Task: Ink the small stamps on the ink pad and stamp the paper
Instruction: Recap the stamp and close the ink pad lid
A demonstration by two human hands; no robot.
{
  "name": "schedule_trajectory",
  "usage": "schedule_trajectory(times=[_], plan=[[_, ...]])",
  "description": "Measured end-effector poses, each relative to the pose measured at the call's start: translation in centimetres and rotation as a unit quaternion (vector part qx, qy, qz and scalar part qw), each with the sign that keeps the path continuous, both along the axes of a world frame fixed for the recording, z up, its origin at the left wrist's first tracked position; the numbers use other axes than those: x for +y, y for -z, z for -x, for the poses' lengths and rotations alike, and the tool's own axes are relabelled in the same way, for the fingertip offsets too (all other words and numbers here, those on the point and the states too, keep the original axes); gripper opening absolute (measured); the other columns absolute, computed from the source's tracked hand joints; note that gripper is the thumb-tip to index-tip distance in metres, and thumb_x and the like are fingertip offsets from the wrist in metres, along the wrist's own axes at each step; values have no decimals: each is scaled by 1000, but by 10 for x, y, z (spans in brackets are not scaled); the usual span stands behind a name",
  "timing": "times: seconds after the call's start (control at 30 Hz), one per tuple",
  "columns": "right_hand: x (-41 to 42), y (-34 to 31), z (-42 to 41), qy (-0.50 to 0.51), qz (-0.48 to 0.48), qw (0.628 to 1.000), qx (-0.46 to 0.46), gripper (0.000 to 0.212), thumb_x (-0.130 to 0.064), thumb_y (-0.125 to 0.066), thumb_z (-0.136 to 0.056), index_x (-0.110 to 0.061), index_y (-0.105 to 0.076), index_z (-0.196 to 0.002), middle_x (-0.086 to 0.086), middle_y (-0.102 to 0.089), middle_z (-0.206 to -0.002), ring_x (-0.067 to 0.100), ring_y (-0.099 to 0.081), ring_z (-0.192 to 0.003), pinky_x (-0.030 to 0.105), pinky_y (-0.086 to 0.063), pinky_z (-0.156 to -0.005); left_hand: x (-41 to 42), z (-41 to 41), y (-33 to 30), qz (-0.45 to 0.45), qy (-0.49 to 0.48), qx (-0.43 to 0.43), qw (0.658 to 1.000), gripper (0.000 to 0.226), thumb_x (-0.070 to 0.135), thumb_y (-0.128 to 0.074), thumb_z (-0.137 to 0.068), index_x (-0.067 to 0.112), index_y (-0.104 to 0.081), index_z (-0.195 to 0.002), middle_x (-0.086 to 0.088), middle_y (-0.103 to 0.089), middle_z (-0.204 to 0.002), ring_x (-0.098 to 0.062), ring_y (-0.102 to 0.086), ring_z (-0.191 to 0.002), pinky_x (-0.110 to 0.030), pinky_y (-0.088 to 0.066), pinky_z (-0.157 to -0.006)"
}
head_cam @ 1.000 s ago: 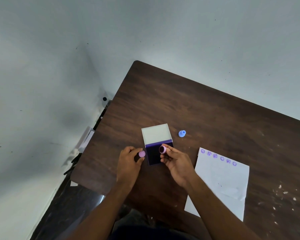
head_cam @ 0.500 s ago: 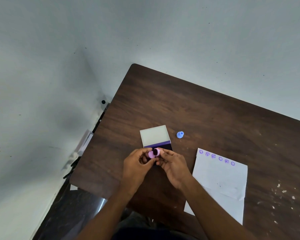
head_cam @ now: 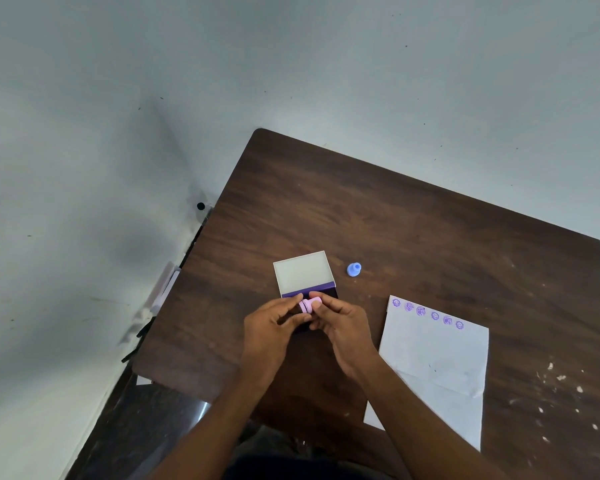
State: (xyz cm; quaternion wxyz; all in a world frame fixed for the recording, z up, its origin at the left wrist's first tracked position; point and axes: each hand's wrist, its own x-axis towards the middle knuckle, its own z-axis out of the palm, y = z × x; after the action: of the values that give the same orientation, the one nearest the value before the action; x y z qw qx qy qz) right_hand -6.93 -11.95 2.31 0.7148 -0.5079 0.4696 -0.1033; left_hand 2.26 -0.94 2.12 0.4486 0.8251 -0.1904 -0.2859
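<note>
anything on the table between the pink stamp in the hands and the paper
Nothing visible. The pink stamp is held over the ink pad; only bare table separates it from the paper. The blue stamp sits farther back.

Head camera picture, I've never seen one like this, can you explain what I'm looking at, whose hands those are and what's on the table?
The one picture comes from a wide-angle camera worn on a person's head, looking forward and down, so the arms entering from the bottom are the wearer's own. There is no machine here, only two bare hands. The left hand and right hand meet over a dark wooden table, and together their fingers pinch a small pink stamp. Just behind them lies an open ink pad, its pale lid flipped back. A small blue stamp stands alone beside it. To the right lies a sheet of white paper with a row of six purple stamp marks along its top edge.
</note>
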Motion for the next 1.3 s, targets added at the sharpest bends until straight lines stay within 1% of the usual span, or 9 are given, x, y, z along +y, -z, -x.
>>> schedule_trajectory(times=[0.13,0.27,0.43,0.57,0.67,0.77,0.9,1.1,1.3], plan=[[-1,-2,0,-18,43,999,15,22,-25,-70,-85,-19,-74,-106,-1,-78,-86,24,-71,-78,26,-58,-76,-2,0,-1,12,-10,14,1000,34,18,-77,-80,13,-72,-114,13,-65,-99,20,-60,-80,4,-41,-75],[-3,-3,1,-27,69,997,24,20,-26,-70,-85,-21,-74,-104,-7,-77,-80,13,-71,-73,12,-53,-68,-6,-2,-1,6,-2,45,999,34,22,-77,-80,14,-72,-113,8,-69,-102,9,-60,-82,2,-43,-76],[-14,0,2,-70,81,993,51,26,-27,-69,-86,-14,-73,-108,2,-76,-83,16,-70,-72,19,-55,-73,-9,2,-5,19,1,24,1000,29,24,-78,-78,19,-75,-107,11,-70,-97,15,-62,-81,2,-42,-74],[-18,0,3,-10,-16,1000,2,25,-19,-68,-87,-9,-73,-109,11,-77,-90,27,-69,-77,35,-58,-81,-15,3,-7,43,1,-21,999,38,21,-82,-76,19,-73,-113,15,-69,-106,19,-60,-92,1,-42,-82],[-19,-3,3,73,-142,985,-71,18,-11,-64,-88,-7,-73,-103,13,-76,-97,26,-72,-85,30,-60,-73,-24,3,-8,45,16,-31,998,52,15,-82,-75,14,-65,-125,12,-66,-115,13,-62,-95,0,-41,-88],[-21,-2,5,110,-170,977,-70,19,-10,-62,-90,-4,-72,-105,14,-75,-101,27,-72,-92,29,-59,-73,-31,3,-8,56,17,-30,998,55,13,-83,-74,11,-65,-125,4,-71,-114,-1,-67,-96,-5,-46,-89],[-35,-1,12,136,-165,975,-65,22,-14,-62,-91,-4,-71,-109,14,-75,-101,28,-72,-91,31,-59,-78,-42,5,-8,56,42,-37,997,54,15,-83,-74,12,-65,-124,9,-69,-112,11,-63,-93,-2,-44,-88],[-64,8,30,196,-68,978,10,18,-12,-66,-89,-5,-74,-104,11,-77,-90,28,-72,-80,34,-59,-74,-68,11,-8,40,72,-20,996,42,25,-80,-78,17,-70,-118,8,-72,-100,-4,-66,-85,-16,-55,-84],[-91,22,38,156,146,964,159,28,-30,-76,-81,-16,-75,-105,-6,-76,-87,10,-72,-75,26,-60,-72,-91,14,-5,3,90,-19,996,43,27,-78,-80,16,-69,-120,7,-73,-105,-1,-66,-87,-4,-49,-77]])
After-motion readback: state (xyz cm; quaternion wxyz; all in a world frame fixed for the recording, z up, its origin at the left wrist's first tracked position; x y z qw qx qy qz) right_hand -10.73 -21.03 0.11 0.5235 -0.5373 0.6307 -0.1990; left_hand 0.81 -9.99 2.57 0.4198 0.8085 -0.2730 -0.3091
